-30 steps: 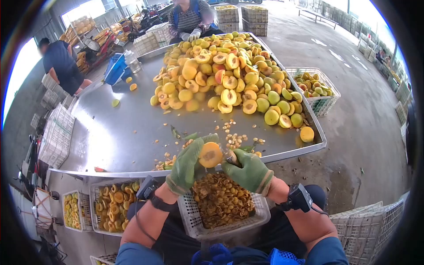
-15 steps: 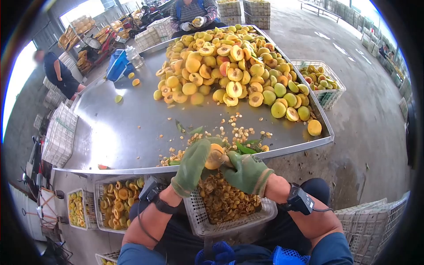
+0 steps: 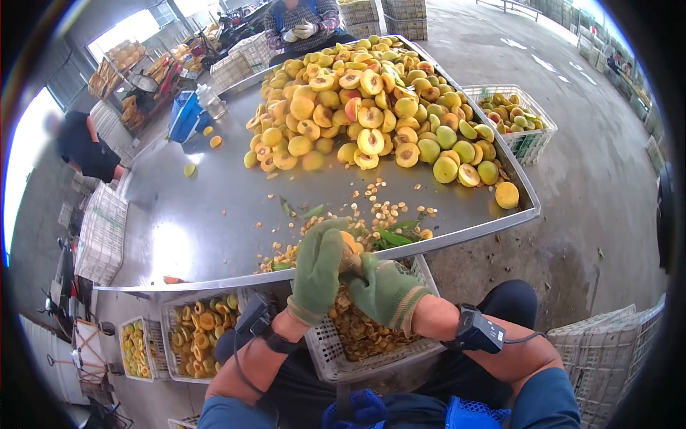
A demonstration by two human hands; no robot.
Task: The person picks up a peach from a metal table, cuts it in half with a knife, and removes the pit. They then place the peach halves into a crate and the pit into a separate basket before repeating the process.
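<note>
My left hand, in a green glove, is closed around a halved yellow peach above the table's front edge. My right hand, gloved the same way, is closed against the fruit's right side. Whatever its fingers grip is hidden. Under both hands stands a white plastic crate holding many brown, curled scraps. Pale pit pieces and green leaves lie scattered on the metal table just beyond my hands.
A large heap of peaches, many halved, covers the far part of the metal table. Peach crates stand at right and lower left. A blue container lies at the left edge. A gloved person sits opposite.
The peach half has turned, so its cut face no longer shows. My right hand has shifted slightly downward. The gloved person opposite has brought both hands together; another person at left has moved.
</note>
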